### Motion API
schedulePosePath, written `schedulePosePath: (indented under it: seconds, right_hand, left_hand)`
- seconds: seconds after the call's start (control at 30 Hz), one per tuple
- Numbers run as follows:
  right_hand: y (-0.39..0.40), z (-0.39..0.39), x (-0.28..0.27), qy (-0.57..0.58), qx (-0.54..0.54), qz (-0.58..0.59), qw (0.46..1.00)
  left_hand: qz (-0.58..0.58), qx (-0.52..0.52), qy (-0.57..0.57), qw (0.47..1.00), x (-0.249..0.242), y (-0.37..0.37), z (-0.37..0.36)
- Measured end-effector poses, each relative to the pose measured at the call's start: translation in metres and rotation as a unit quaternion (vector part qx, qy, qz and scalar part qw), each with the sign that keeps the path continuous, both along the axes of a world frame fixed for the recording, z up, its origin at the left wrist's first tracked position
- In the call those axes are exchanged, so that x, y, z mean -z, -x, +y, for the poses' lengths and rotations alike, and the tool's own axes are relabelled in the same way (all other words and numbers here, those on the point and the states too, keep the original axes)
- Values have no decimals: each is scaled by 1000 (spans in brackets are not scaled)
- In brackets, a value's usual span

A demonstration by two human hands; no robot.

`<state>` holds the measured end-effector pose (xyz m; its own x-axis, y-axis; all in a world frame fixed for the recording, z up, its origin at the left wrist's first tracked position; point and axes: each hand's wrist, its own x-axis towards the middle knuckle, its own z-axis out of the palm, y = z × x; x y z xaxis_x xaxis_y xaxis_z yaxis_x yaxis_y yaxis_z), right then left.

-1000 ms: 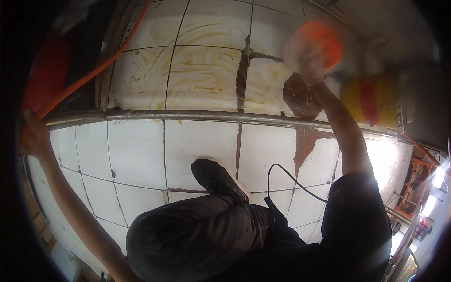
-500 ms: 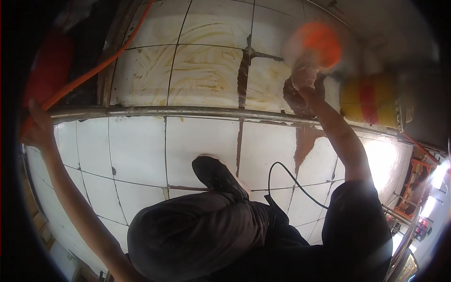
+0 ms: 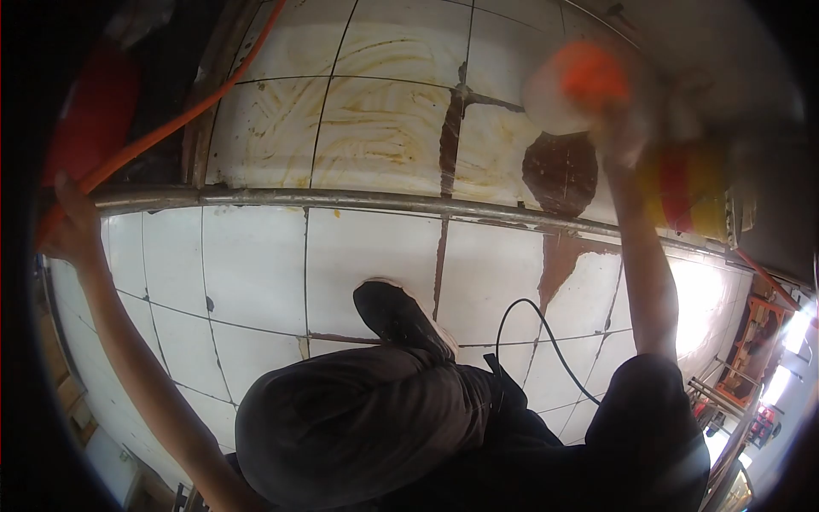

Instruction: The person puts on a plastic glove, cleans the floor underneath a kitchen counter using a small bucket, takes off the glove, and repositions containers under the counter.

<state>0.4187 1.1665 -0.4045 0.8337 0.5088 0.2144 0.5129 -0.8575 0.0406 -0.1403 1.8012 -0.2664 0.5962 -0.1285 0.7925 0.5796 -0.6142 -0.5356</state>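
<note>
White tiles (image 3: 256, 273): far ones smeared, brown patch (image 3: 559, 171) left. Your right hand (image 3: 618, 128) grips sponge (image 3: 576, 85); left hand (image 3: 72, 226) grips rail (image 3: 341, 200).

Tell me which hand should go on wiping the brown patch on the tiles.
Right. The right hand already holds the orange sponge against the tiled wall, just above the brown patch. The left hand is far off at the left end of the metal rail, apparently gripping it for support.

right hand (image 3: 627, 128) and orange sponge (image 3: 580, 81) motion-blurred, grip unclear
</note>
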Motion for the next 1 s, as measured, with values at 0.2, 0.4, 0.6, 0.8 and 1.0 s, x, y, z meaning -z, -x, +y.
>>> schedulePosePath:
  seconds: [0.2, 0.4, 0.6, 0.8, 1.0]
  right_hand:
    - [-23, -21, 67, 30, -17, -122, 992]
    - [-7, -25, 78, 66, 72, 24, 995]
    - [9, -8, 60, 234, 107, 50, 965]
    - [16, -10, 62, 173, 82, 106, 976]
    - [-29, -59, 94, -191, 82, 241, 948]
  left_hand:
    - [13, 32, 27, 999, -11, -10, -12]
    - [24, -29, 50, 998, 0, 6, 3]
    - [15, -31, 59, 998, -4, 6, 4]
    - [22, -11, 46, 999, -9, -1, -3]
    - [43, -6, -2, 999, -7, -1, -8]
